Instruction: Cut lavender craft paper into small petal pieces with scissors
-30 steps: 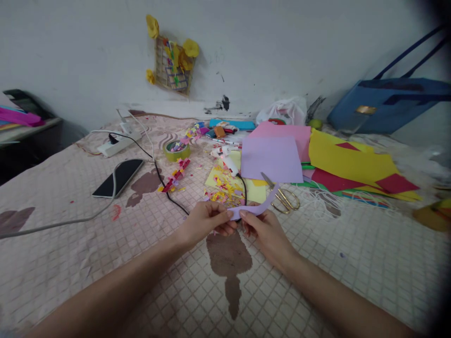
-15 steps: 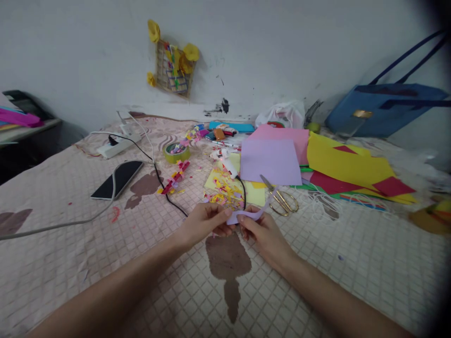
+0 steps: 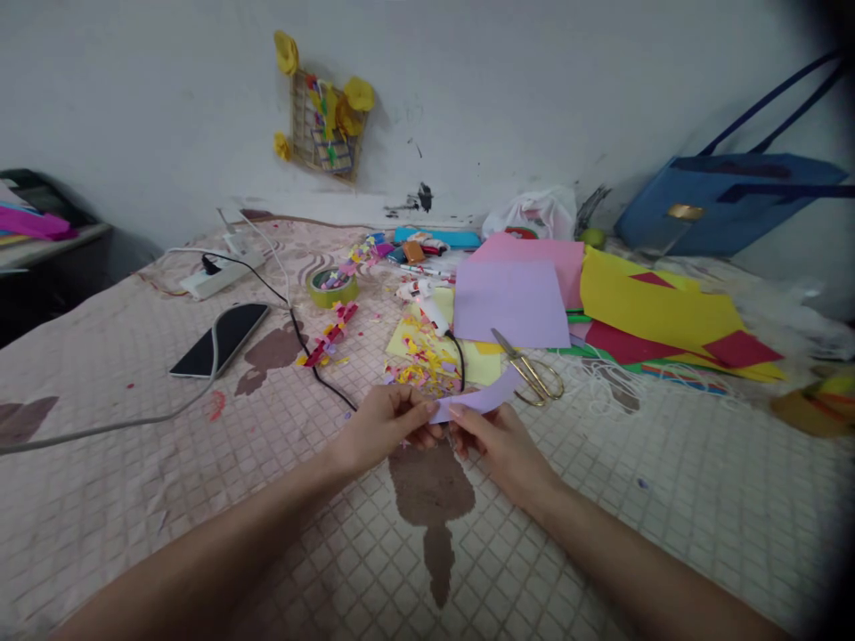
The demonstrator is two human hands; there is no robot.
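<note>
Head view | left hand (image 3: 394, 423) and right hand (image 3: 498, 436) are pinching the lilac paper strip (image 3: 489, 398) above the tablecloth (image 3: 334, 570), near the gold-handled scissors (image 3: 523, 360) | to me it is looking like shaping | next move is probably calling for light, even pressure

probably a home craft corner: patterned tablecloth (image 3: 521, 579), sheets of coloured paper (image 3: 511, 307), 1 glue gun (image 3: 434, 315), 1 pair of scissors (image 3: 524, 361), a flower-trimmed decoration (image 3: 332, 150) on the wall (image 3: 534, 89).
</note>
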